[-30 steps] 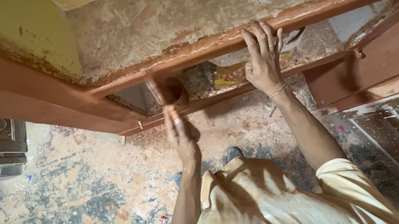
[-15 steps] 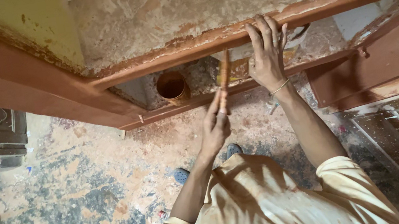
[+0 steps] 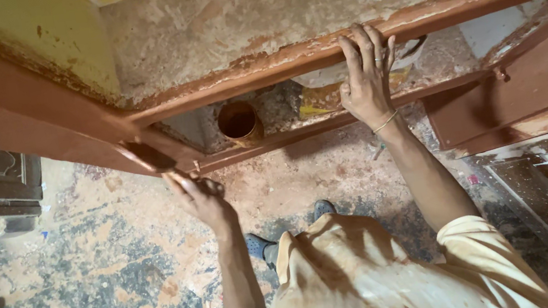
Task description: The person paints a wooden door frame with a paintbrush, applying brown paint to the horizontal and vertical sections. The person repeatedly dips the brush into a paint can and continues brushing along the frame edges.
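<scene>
Paint-laden brush [image 3: 147, 156] against brown frame [image 3: 36, 115]

**Count around the brown frame**

Two hands are showing: the left hand [image 3: 199, 198] below the brown frame [image 3: 291, 67] and the right hand [image 3: 364, 78] resting on it. One paintbrush [image 3: 146, 157] is lying against the frame's left corner. One paint tin [image 3: 238, 120] is sitting behind the frame. Two blue shoes [image 3: 323, 208] are standing below it.
</scene>
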